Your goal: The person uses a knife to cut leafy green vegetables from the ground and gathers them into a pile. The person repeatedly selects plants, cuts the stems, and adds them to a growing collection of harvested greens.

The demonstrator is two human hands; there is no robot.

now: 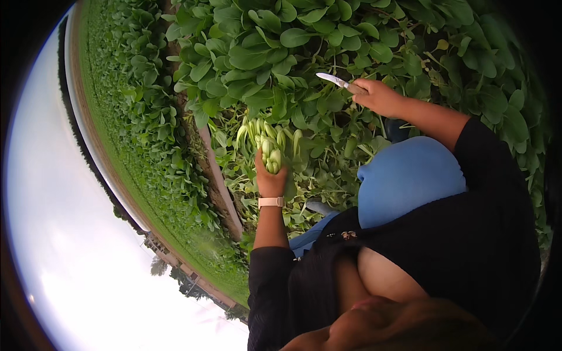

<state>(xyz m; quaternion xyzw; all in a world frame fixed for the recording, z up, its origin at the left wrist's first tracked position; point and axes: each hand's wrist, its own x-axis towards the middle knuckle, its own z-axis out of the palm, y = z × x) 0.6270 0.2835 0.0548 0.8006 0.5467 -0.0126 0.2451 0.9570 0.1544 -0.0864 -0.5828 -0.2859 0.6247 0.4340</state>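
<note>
My left hand (269,179), with a pale pink band on its wrist, is closed around a bunch of cut leafy greens, probably pak choi (271,154). Their thick pale-green stem bases show above the fingers, while the leaf ends are partly hidden. In my right hand (378,95) is a small knife (336,80), gripped by its brownish handle. Its short, slightly curved blade points away to the left, held apart from the bunch, over broad-leaved green plants (259,52).
Trampled leaves and stems (329,184) cover the ground by my shoe (319,206). My bent knee in blue trousers (410,180) is close to my right arm. A pale strip (221,184) and bare soil separate this bed from another crop row (149,109). Buildings (160,245) stand far off.
</note>
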